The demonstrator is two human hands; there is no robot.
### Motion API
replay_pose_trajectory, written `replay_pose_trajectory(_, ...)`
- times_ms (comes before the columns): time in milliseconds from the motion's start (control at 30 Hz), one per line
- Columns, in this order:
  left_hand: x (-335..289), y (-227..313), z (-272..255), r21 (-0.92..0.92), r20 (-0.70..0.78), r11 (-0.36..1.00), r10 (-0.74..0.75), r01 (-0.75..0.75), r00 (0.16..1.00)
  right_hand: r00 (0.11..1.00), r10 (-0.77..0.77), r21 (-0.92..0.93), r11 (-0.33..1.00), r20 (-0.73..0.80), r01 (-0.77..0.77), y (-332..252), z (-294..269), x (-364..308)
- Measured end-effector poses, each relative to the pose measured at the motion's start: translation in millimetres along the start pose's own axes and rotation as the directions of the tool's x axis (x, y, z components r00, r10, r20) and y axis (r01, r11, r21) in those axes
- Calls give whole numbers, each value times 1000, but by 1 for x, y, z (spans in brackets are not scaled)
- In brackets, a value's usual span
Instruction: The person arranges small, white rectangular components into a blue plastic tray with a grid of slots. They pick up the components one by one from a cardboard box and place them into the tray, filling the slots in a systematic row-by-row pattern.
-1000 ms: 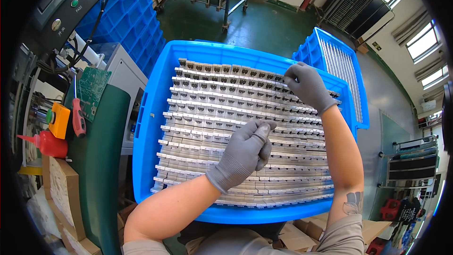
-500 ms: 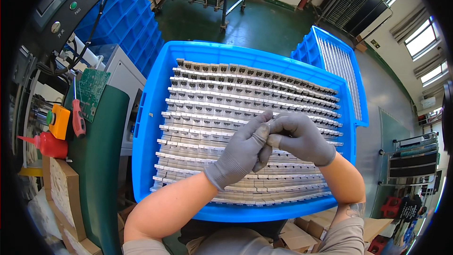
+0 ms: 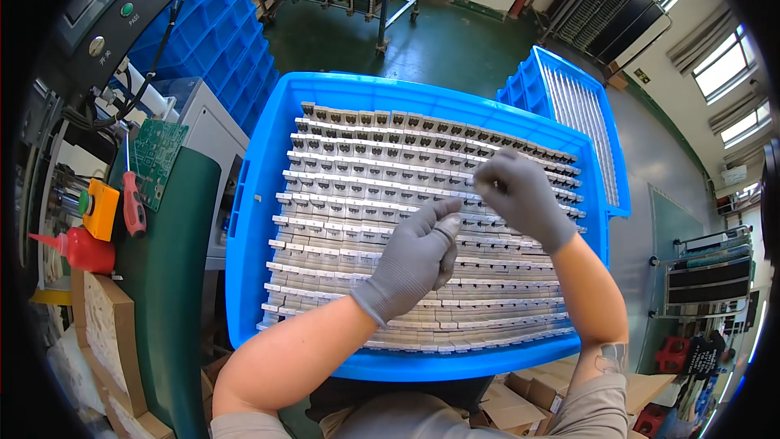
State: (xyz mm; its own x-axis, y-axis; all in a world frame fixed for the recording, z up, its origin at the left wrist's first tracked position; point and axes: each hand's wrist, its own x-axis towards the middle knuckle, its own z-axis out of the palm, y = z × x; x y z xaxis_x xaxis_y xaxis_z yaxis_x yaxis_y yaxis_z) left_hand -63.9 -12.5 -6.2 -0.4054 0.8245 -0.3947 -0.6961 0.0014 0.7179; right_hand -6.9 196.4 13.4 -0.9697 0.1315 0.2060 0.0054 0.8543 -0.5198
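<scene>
A large blue plastic crate (image 3: 253, 195) lies before me, filled with rows of small white-and-grey modules (image 3: 357, 169) that carry black fittings on their upper ends. Over its middle, my left hand (image 3: 416, 254) in a grey knitted glove is closed, thumb pressed to curled fingers. Anything in that pinch is too small to make out. Higher and to the right, my right hand (image 3: 520, 195), gloved alike, hovers above the rows with curled fingers drawn together. What it holds, if anything, is hidden. The two hands are apart.
At left stand a control panel with buttons (image 3: 127, 10), a green circuit board (image 3: 160, 146), a screwdriver (image 3: 134, 205), an orange button box (image 3: 101, 210) and a red bottle (image 3: 85, 249). Stacked blue crates (image 3: 215, 32) rise behind. Another filled crate (image 3: 615, 154) is at far right.
My right hand has left the left hand and moved up and to the right over the rows. The left hand has stayed nearly in place, its fingers closed.
</scene>
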Motion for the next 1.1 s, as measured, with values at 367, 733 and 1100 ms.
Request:
replay_pose_trajectory(367, 0, -1, 1, 47, 20, 998, -39, 38, 999, 998, 39, -112, 993, -50, -44, 56, 26, 56)
replay_pose_trajectory(733, 0, 3, 0, 75, 17, 996, -43, 42, 999, 999, 10, -304, 952, -49, -24, 39, 23, 52)
replay_pose_trajectory(1100, -1, -1, -4, -35, -40, 998, 52, -53, 998, 964, -159, 275, 957, 215, 96, -43, 0, 5)
